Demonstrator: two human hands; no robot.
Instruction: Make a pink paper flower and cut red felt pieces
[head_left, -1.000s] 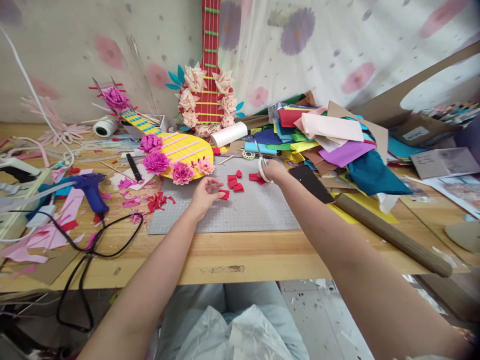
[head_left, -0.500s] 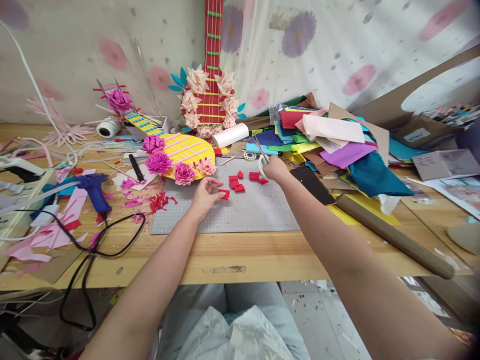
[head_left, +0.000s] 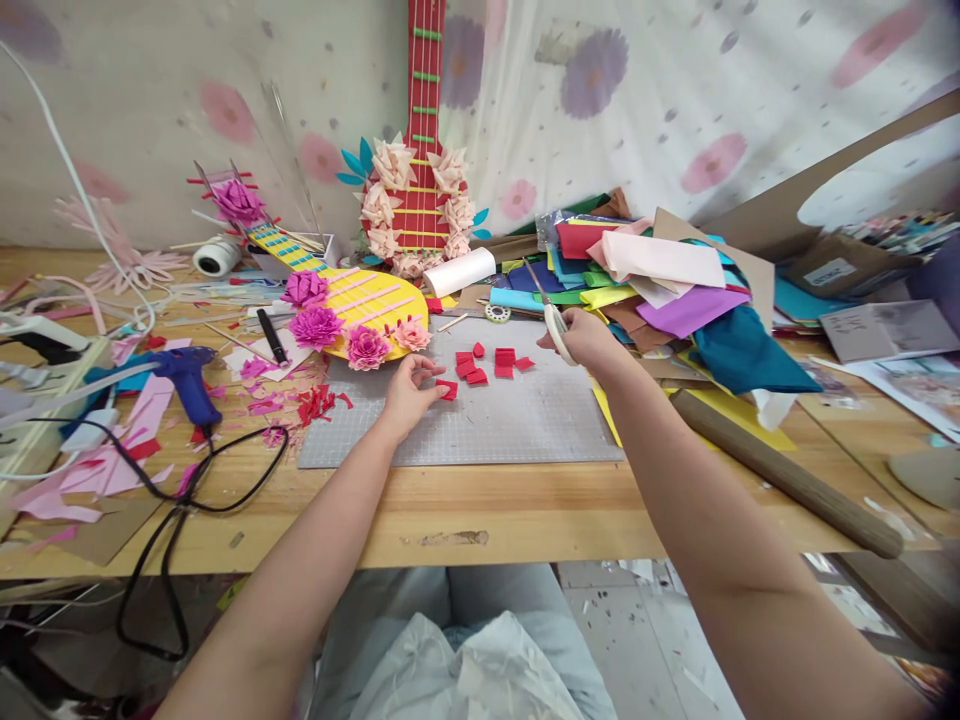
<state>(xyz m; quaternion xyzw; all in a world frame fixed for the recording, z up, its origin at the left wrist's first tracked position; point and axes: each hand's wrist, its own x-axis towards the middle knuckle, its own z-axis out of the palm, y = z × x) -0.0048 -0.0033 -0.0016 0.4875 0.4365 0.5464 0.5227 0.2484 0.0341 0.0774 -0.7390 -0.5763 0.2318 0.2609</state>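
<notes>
My left hand [head_left: 411,398] rests on the grey cutting mat [head_left: 525,430], its thumb and fingertips closed at the edge of a small red paper piece [head_left: 448,390]. My right hand [head_left: 589,338] grips a pair of scissors [head_left: 555,318] by the pale handles, above the mat's right side. The blades point up and away, towards the paper pile. Between my hands lie several cut red paper pieces [head_left: 505,362], some stacked. Left of my left hand is a heap of red paper scraps [head_left: 319,403].
A yellow paper guitar [head_left: 375,305] with pink flowers lies behind the mat; a red guitar [head_left: 420,210] stands against the curtain. Coloured paper [head_left: 675,280] piles up at right, near a wooden rod [head_left: 787,470]. At left are a blue glue gun [head_left: 187,385] and its looped black cable.
My right hand has moved right with the scissors, and its arm now covers the black flat object seen earlier. My left hand has stayed at the red piece.
</notes>
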